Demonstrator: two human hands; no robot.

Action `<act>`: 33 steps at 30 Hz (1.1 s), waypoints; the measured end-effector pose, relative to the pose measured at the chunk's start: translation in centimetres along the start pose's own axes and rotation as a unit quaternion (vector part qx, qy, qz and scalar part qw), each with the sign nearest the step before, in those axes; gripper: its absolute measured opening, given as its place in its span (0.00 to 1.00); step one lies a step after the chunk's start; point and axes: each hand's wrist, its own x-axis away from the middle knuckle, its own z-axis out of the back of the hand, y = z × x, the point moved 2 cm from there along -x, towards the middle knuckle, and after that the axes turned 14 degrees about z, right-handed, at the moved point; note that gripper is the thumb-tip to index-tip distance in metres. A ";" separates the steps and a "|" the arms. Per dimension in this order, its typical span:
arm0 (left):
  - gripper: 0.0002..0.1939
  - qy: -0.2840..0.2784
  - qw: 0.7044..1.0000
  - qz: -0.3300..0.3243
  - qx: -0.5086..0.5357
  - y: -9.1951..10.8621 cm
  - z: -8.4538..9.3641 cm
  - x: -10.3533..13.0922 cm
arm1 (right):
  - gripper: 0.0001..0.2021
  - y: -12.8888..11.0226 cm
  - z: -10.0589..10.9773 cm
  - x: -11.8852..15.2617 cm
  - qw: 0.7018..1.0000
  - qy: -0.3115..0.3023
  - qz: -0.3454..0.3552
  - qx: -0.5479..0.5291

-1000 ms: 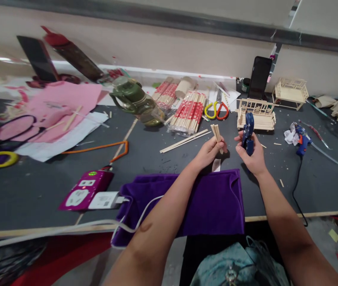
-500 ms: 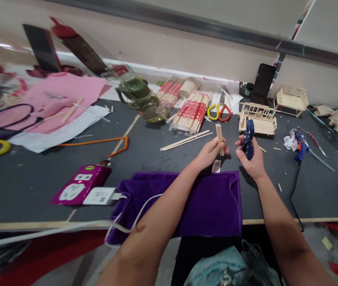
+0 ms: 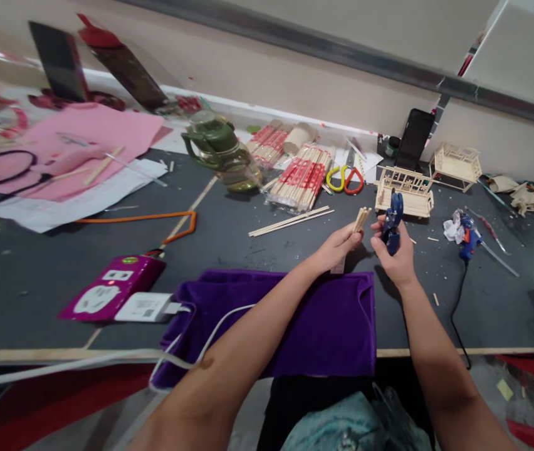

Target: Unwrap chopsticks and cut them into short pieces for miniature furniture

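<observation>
My left hand [image 3: 341,245] is closed around a small bundle of pale wooden sticks [image 3: 361,217], whose ends stick up past the fingers. Just right of it, my right hand [image 3: 397,255] grips a dark blue hand tool [image 3: 393,219]; the tool's exact kind I cannot make out. The sticks and the tool are apart. Behind the tool stands a miniature wooden bench [image 3: 405,199] built from sticks. A few long loose sticks [image 3: 290,222] lie on the dark table left of my left hand.
Packs of chopsticks [image 3: 302,175], scissors [image 3: 343,180] and a green-lidded jug [image 3: 222,150] stand toward the wall. A blue glue gun [image 3: 470,243] lies at right, its cord trailing over the table edge. A purple cloth [image 3: 328,326] and magenta power strip [image 3: 121,282] sit in front.
The bundle in my left hand has tipped from upright to leaning right, its tops nearer the blue tool. My right hand keeps its grip. The view has shifted slightly.
</observation>
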 end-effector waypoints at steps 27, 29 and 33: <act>0.27 -0.055 0.989 0.136 0.004 0.8 -1.2 1.2 | 0.15 0.9 0.5 -0.6 0.961 0.202 -0.135 -0.134; 0.27 -0.046 0.988 0.146 0.015 0.5 -1.1 1.1 | 0.15 1.0 0.4 -0.6 0.961 0.199 -0.131 -0.141; 0.27 0.001 0.991 0.128 0.025 0.6 -0.9 1.0 | 0.18 1.1 0.1 -0.6 0.955 0.204 -0.147 -0.154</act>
